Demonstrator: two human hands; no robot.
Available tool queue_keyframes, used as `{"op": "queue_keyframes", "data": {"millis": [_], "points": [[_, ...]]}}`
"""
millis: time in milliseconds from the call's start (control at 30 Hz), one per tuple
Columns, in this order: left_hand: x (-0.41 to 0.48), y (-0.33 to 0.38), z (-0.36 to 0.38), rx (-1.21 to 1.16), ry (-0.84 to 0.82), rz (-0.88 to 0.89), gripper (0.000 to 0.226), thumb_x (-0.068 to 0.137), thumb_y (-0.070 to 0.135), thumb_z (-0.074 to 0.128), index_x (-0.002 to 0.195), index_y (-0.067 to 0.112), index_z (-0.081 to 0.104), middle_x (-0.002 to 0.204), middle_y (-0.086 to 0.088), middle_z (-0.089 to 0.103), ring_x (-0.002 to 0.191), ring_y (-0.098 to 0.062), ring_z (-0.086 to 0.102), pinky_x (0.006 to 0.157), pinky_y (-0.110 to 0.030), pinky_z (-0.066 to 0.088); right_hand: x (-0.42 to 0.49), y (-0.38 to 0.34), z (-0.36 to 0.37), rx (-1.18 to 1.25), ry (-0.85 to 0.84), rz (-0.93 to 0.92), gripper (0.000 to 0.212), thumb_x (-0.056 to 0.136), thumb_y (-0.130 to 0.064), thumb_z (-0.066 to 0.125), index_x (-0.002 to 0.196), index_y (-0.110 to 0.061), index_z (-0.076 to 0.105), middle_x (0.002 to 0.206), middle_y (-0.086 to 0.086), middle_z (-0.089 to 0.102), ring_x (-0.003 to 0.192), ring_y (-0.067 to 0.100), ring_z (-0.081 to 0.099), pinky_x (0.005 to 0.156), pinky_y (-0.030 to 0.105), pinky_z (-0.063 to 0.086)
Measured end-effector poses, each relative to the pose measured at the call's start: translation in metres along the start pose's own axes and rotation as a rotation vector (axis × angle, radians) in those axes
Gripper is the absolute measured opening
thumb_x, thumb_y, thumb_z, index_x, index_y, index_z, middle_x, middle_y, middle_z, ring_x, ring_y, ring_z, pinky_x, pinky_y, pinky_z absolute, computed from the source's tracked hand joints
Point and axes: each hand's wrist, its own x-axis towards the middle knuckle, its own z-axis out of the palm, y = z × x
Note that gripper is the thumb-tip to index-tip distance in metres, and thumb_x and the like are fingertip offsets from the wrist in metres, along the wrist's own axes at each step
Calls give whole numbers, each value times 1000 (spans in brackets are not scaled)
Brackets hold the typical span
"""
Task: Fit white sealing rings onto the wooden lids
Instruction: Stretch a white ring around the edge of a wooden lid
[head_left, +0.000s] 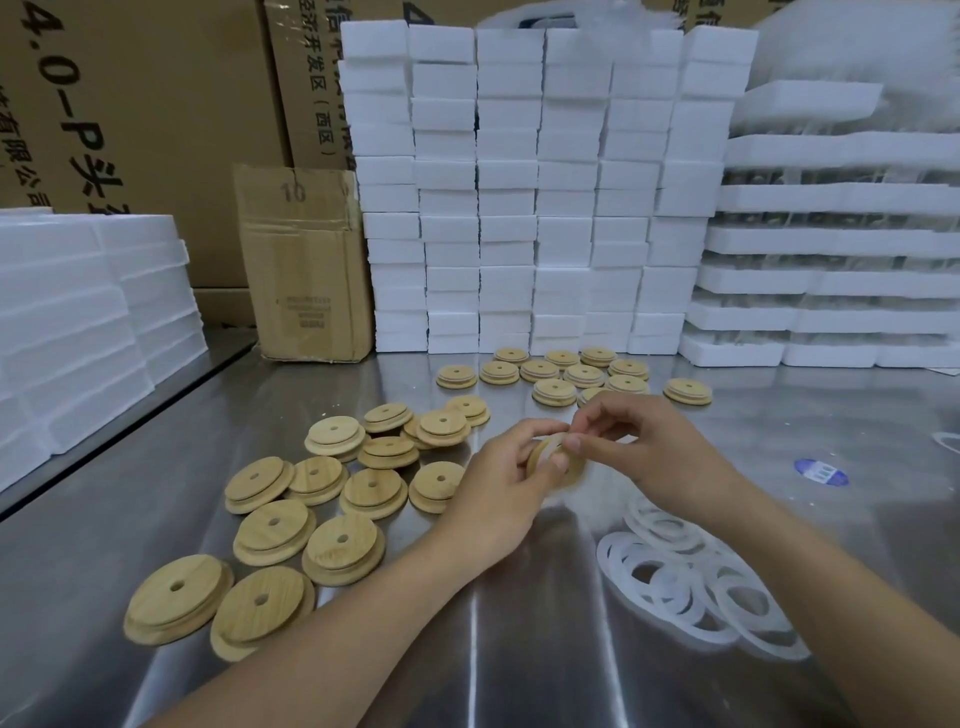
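Steel tabletop (493, 649) carries a heap of flat white rings (691, 587) nearest us. Above it our left grip (498, 483) curls round a wooden lid (570, 472), mostly hidden; our right grip (639, 441) pinches a ring (551, 448) against it, hard to make out. Farther, round holed lids (553, 389), then foam blocks (519, 208).

Steel table (467, 649): wooden lids (337, 543), white rings (691, 587)

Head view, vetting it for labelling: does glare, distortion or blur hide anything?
Head view: wide-angle bending tilts the foam stacks; glare streaks the steel table and washes out the loose rings; the lid held in the left hand and the ring pinched by the right hand are slightly soft, still readable.
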Motion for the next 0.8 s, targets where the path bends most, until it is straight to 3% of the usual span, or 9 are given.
{"op": "queue_keyframes", "data": {"millis": [133,233,333,467,667,800], "points": [[0,-3,-2,76,-27,32,28,106,31,63,132,29,71,115,13,77,109,-8,71,98,-40,56,-1,1,-3,-39,-32,19,5,92,-16,80,89,-18,77,86,-1,77,83,15,72,83,25,55],[1,-4,-3,86,-50,34,27,107,32,60,131,27,73,120,10,77,119,-13,69,108,-49,52,-2,-1,-5,-56,-56,61,5,93,-18,79,89,-19,77,86,0,77,84,17,70,85,31,55],[2,-4,-4,85,-65,24,28,108,29,60,132,25,72,121,6,77,121,-16,69,110,-52,51,-2,-4,-10,-48,-103,95,6,95,-18,77,89,-18,78,87,2,77,83,14,69,85,29,54],[4,-5,-7,71,-76,-3,29,109,26,58,135,20,71,124,0,76,122,-20,68,112,-52,49,-3,-5,-14,-55,-117,115,6,95,-19,78,89,-15,79,88,4,77,89,22,71,86,29,54],[7,-5,-12,24,-82,-58,25,110,21,58,131,24,71,123,-4,77,120,-23,70,111,-52,51,-3,-2,-17,-99,-158,142,9,93,-23,80,86,-17,80,84,0,76,81,21,68,81,34,52],[8,-4,-13,-10,-81,-88,26,109,19,59,131,20,72,122,-1,78,119,-19,71,113,-50,51,-5,5,-19,-184,-212,174,7,92,-20,81,87,-16,79,88,6,78,91,35,69,93,51,54]]}}
